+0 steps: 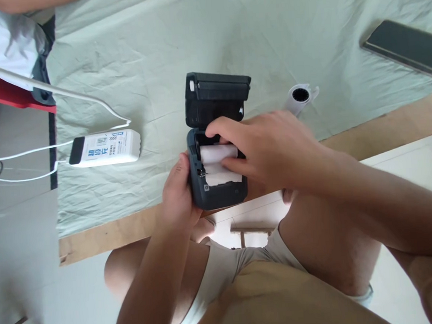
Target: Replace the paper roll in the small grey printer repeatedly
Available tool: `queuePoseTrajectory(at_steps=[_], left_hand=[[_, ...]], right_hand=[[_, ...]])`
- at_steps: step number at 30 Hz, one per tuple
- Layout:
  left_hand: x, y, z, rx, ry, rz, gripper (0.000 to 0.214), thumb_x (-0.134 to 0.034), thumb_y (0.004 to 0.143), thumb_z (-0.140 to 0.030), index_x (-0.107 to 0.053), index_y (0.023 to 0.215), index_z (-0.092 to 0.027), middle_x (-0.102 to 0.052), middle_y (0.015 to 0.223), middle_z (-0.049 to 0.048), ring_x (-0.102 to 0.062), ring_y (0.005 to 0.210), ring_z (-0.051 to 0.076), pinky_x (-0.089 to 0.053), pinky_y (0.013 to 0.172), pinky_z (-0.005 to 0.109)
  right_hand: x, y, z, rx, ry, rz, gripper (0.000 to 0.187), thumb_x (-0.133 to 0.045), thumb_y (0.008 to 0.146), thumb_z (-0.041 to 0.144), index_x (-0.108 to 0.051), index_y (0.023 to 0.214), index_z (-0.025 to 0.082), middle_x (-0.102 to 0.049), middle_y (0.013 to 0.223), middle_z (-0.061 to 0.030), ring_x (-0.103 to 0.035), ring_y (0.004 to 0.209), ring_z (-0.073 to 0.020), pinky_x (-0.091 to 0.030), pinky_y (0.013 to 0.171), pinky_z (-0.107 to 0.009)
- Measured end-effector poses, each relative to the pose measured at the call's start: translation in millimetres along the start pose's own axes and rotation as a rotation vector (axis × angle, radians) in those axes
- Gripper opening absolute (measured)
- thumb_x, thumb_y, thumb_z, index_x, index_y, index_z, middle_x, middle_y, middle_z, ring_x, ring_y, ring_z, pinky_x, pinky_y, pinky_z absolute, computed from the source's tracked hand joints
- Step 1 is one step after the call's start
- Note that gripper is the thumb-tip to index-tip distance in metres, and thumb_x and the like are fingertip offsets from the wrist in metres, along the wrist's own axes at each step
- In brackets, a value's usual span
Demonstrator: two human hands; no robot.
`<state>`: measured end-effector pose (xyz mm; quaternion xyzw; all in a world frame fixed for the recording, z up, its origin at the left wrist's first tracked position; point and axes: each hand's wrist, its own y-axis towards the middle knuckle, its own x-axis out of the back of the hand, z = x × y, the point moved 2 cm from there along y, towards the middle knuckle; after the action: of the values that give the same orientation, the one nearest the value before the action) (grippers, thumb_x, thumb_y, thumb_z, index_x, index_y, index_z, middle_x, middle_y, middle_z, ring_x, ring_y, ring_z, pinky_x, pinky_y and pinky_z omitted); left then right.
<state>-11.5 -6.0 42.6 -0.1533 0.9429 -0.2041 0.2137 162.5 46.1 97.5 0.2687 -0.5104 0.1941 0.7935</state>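
Note:
A small dark portable printer (220, 198) is in front of me at the table's edge, its lid (218, 90) swung up and back. Around its left side and underside my left hand (177, 194) is closed, the thumb along the casing. Inside the bay lies a white paper roll (213, 154), with a loose strip of paper (222, 178) reaching over the near edge. My right hand (274, 148) reaches in from the right, its fingers bent around the roll; some fingertips are hidden. To the right, behind that hand, stands a white roll with a black core (300, 96).
A white power block (107, 147) with white cables lies left on the green cloth (149, 48). At the right is a dark flat object (411, 49). The table's bare wooden edge (386, 120) runs before my knees. Another person's arm (34, 2) shows at top left.

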Motion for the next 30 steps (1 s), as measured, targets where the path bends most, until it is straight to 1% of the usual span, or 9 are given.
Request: queuePoseTrajectory(at_steps=[5,7,10,15,18,21,24,28,30], left_hand=[[0.9,1.8,1.8,-0.014,-0.042,-0.040,0.039,-0.082,0.091,-0.060,-0.079,0.087,-0.021,-0.081,0.083,0.0001,-0.078,0.073,0.016,-0.066,0.068,0.025],[1.2,2.3,1.6,0.007,-0.025,-0.034,0.043,-0.080,0.091,-0.063,-0.078,0.086,-0.021,-0.081,0.081,-0.0006,-0.079,0.070,0.017,-0.067,0.065,0.027],[2.2,3.4,1.3,0.013,-0.028,-0.026,0.039,-0.080,0.092,-0.059,-0.078,0.085,-0.021,-0.081,0.079,-0.0003,-0.079,0.069,0.018,-0.067,0.063,0.028],[5.5,6.5,3.6,-0.048,-0.040,0.016,0.034,-0.081,0.093,-0.055,-0.079,0.086,-0.022,-0.082,0.081,-0.0006,-0.080,0.072,0.017,-0.068,0.066,0.027],[6.2,7.2,4.9,-0.054,-0.043,-0.005,0.032,-0.084,0.091,-0.053,-0.078,0.085,-0.022,-0.082,0.081,-0.0012,-0.080,0.072,0.017,-0.068,0.067,0.027],[4.6,6.4,4.8,-0.047,-0.055,-0.020,0.032,-0.085,0.090,-0.053,-0.078,0.084,-0.022,-0.082,0.080,-0.0008,-0.079,0.072,0.017,-0.068,0.068,0.028],[3.9,4.7,3.4,-0.050,-0.054,0.003,0.037,-0.084,0.089,-0.059,-0.079,0.086,-0.022,-0.082,0.083,-0.0003,-0.080,0.074,0.017,-0.068,0.070,0.028],[5.9,3.1,2.0,0.004,0.024,0.047,0.050,-0.078,0.089,-0.072,-0.079,0.094,-0.023,-0.083,0.090,0.0021,-0.082,0.082,0.023,-0.070,0.074,0.037],[6.8,3.0,1.2,0.009,0.032,0.038,0.051,-0.078,0.088,-0.074,-0.078,0.092,-0.023,-0.083,0.090,0.0025,-0.082,0.085,0.024,-0.070,0.074,0.038]], right_hand=[[14.6,-23.1,-21.1,-0.187,0.642,-0.231,0.031,-0.068,0.092,0.030,-0.067,0.123,0.031,-0.074,0.102,0.0020,-0.057,0.064,-0.0110,-0.043,0.057,-0.030],[6.8,-29.2,-38.0,-0.305,0.726,-0.281,0.020,-0.064,0.091,0.026,-0.066,0.111,0.026,-0.069,0.094,0.0011,-0.059,0.070,-0.0133,-0.047,0.060,-0.030],[-9.9,-33.2,-55.9,-0.302,0.601,-0.242,0.013,-0.072,0.091,0.034,-0.063,0.094,0.025,-0.061,0.081,0.0007,-0.060,0.075,-0.0176,-0.051,0.069,-0.035],[-23.8,-39.0,-63.8,-0.120,0.377,-0.334,0.018,-0.078,0.089,0.032,-0.071,0.105,0.027,-0.067,0.100,-0.0046,-0.068,0.093,-0.0243,-0.060,0.084,-0.043],[-33.1,-41.6,-67.4,-0.062,0.284,-0.330,0.027,-0.077,0.092,0.030,-0.068,0.117,0.029,-0.074,0.105,-0.0053,-0.071,0.094,-0.0260,-0.061,0.080,-0.041],[-41.0,-43.6,-69.1,-0.069,0.183,-0.291,0.034,-0.076,0.093,0.030,-0.065,0.125,0.028,-0.077,0.099,-0.0053,-0.072,0.080,-0.0253,-0.057,0.067,-0.039],[-28.6,-46.9,-63.1,-0.026,0.097,-0.348,0.045,-0.078,0.094,0.035,-0.063,0.135,0.026,-0.080,0.106,-0.0071,-0.075,0.084,-0.0275,-0.060,0.071,-0.042],[14.0,-52.8,-69.9,0.086,-0.071,-0.606,0.033,-0.070,0.098,0.022,-0.068,0.130,0.026,-0.080,0.116,-0.0092,-0.077,0.103,-0.0280,-0.063,0.089,-0.045],[24.2,-52.5,-90.9,0.071,-0.101,-0.553,0.040,-0.069,0.099,0.029,-0.065,0.139,0.031,-0.077,0.127,-0.0101,-0.073,0.123,-0.0331,-0.060,0.103,-0.053]])
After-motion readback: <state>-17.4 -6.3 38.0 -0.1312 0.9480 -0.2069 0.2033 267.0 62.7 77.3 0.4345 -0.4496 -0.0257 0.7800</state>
